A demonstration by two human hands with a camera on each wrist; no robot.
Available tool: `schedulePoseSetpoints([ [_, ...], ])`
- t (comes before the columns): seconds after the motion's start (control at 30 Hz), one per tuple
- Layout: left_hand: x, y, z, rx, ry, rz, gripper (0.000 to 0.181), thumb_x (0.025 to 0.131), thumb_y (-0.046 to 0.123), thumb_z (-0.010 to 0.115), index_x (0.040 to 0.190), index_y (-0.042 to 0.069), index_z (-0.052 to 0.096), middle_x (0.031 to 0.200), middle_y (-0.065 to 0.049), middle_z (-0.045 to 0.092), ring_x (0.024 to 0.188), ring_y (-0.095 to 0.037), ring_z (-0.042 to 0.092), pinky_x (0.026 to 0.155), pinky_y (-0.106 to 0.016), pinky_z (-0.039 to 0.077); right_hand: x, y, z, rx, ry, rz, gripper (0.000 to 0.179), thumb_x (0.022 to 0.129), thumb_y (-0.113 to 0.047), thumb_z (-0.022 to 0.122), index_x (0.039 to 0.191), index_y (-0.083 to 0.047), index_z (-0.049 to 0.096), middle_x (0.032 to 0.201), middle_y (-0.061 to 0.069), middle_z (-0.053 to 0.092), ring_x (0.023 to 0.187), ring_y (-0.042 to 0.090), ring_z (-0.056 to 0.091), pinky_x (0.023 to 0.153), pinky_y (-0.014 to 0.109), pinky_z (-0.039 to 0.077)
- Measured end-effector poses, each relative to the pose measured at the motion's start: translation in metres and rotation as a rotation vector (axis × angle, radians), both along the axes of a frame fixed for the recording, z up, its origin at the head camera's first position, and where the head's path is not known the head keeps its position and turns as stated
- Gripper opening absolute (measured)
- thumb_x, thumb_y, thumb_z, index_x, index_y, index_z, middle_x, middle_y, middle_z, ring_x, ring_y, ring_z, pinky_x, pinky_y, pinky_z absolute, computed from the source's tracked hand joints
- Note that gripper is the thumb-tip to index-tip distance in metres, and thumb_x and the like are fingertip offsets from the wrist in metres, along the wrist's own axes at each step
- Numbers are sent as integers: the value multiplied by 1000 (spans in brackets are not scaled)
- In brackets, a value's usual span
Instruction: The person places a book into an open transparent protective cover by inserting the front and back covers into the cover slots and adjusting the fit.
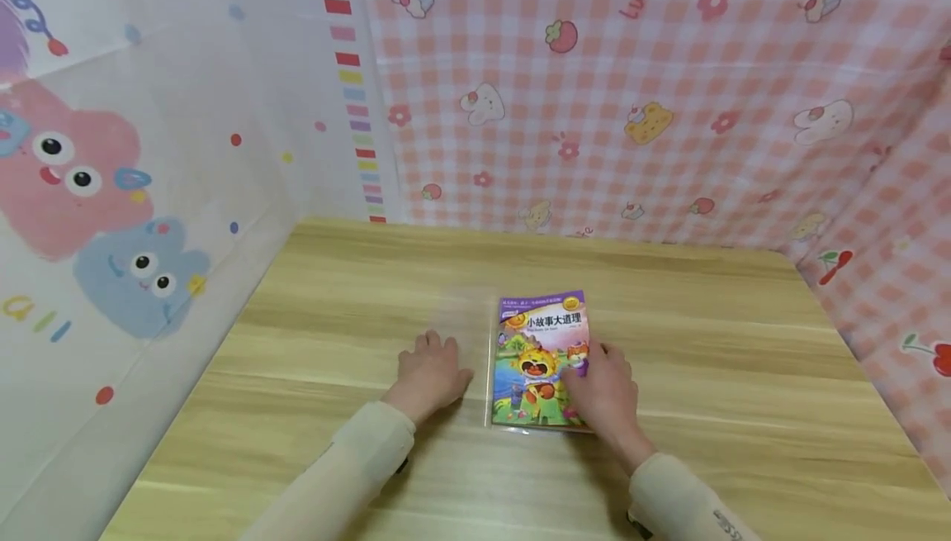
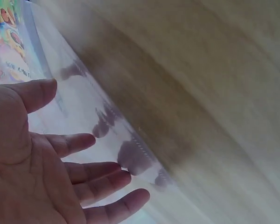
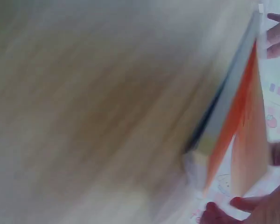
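A children's storybook (image 1: 529, 343) with a purple-topped, colourful cartoon cover lies near the middle of the table. From its left side a clear plastic sheet (image 2: 79, 100) spreads toward my left hand (image 1: 431, 372), and the left wrist view shows that hand palm in view with its fingers extended beside the sheet. My right hand (image 1: 605, 392) grips the book's right side, thumb on the front cover. In the right wrist view the front part is raised from the thicker page block, showing an orange inner side (image 3: 238, 112). Some right fingers are hidden behind the book.
The wood-grain table (image 1: 713, 318) extends on both sides of the book. A pink checked cloth (image 1: 594, 111) hangs behind it, and a white cartoon-printed cloth (image 1: 186, 169) hangs at the left.
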State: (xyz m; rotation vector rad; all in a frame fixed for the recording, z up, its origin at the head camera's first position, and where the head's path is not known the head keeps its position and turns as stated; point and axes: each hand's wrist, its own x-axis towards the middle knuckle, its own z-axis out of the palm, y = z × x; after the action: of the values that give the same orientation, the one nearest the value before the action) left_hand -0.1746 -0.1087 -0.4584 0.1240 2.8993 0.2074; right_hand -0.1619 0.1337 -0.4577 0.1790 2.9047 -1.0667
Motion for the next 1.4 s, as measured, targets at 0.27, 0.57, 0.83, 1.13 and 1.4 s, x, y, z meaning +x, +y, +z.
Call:
schedulePoseSetpoints([
  [0.27, -3, -4, 3, -57, 13, 15, 65, 97, 54, 53, 131, -2, 54, 135, -29, 48, 122, -41, 47, 91, -59, 44, -14, -6, 23, -552, 20, 55, 46, 105, -34, 51, 143, -9, 53, 128, 17, 61, 110, 28, 59, 85, 37, 52],
  [0.57, -5, -6, 0, -30, -8, -13, 79, 97, 63, 44, 144, 0, 46, 150, -32, 35, 138, -44, 34, 103, -62, 34, -24, -32, 15, -462, 91, 350, 56, 104, -33, 51, 154, -12, 37, 156, 18, 33, 139, 38, 35, 110, 59, 31],
  [0.83, -2, -13, -1, -36, 5, -49, 75, 98, 55, 50, 147, -1, 40, 151, -32, 31, 141, -44, 28, 106, -65, 28, -21, -54, 9, -142, 153, 452, 65, 102, -49, 48, 157, -17, 32, 162, 23, 13, 148, 41, 15, 114, 61, 20],
  [1.13, 1, -18, -6, -38, -80, -32, 92, 94, 69, 43, 157, 4, 24, 161, -27, 12, 149, -41, 10, 111, -70, 9, -21, -60, 3, 47, 225, 456, 63, 101, -47, 50, 154, -14, 39, 159, 30, 17, 145, 45, 21, 114, 57, 22],
  [1.4, -2, -21, -10, -52, -100, -38, 80, 100, 58, 43, 157, 5, 25, 161, -25, 13, 149, -40, 9, 111, -70, 10, -22, -61, -4, 236, 338, 523, 61, 96, -43, 62, 145, -7, 51, 149, 36, 32, 135, 51, 38, 105, 62, 36],
])
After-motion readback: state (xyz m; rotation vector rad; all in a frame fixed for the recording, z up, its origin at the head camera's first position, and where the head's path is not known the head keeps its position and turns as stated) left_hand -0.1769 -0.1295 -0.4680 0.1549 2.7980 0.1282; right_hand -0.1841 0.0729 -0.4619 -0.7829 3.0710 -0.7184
